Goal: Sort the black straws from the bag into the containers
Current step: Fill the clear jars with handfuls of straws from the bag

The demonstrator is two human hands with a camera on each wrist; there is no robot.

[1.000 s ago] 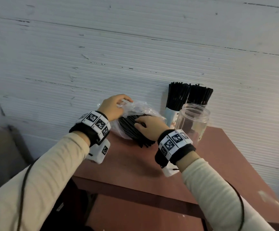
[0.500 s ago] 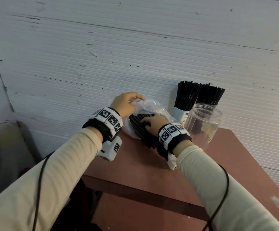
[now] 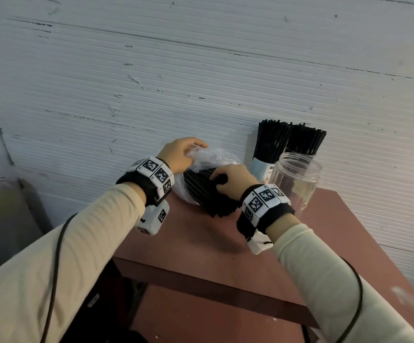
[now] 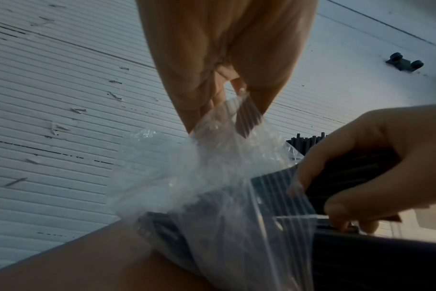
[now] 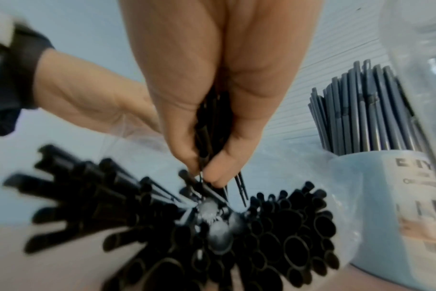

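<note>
A clear plastic bag [image 3: 208, 157] full of black straws [image 3: 201, 189] lies on the brown table [image 3: 201, 243] against the wall. My left hand [image 3: 181, 154] pinches the bag's [image 4: 212, 157] closed end and holds it up. My right hand [image 3: 230, 179] reaches into the bag's open mouth and grips a bunch of the straws [image 5: 212, 122] between fingers and thumb. The rest of the straws [image 5: 261, 236] fan out below it. An empty clear jar [image 3: 295, 179] stands just right of my right hand.
Two containers [image 3: 260, 169] packed with upright black straws [image 3: 290, 139] stand against the corrugated white wall behind the jar. One is a pale labelled cup [image 5: 398, 196]. The table's front edge [image 3: 201, 276] is near me, with a lower shelf beneath. A grey seat [image 3: 2, 214] is at the left.
The view has shifted slightly; both hands stay at the bag. My right hand has pushed a little further into the straws and closed round a bunch.
</note>
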